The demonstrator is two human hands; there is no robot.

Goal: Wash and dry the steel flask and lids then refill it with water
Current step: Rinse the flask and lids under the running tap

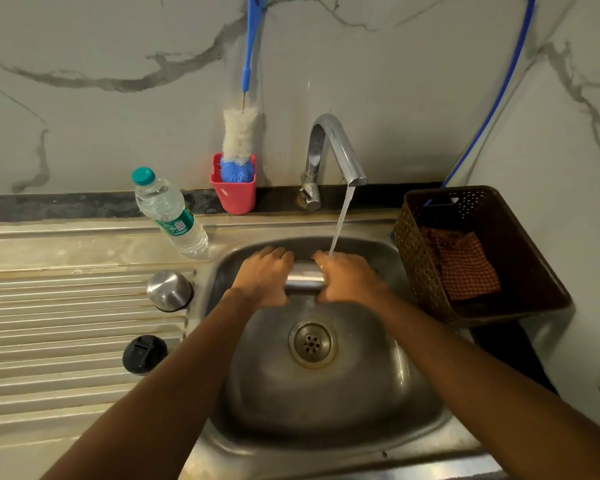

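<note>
The steel flask lies sideways over the sink basin, held between both hands. My left hand grips its left end and my right hand grips its right end. Water runs from the tap onto my right hand and the flask. Most of the flask is hidden by my fingers. A steel cup lid sits upside down on the drainboard beside the basin. Nearer to me on the same board lies a black inner lid.
A clear plastic water bottle with a teal cap stands on the drainboard. A red holder with a bottle brush stands at the wall. A brown basket with a checked cloth stands right of the sink.
</note>
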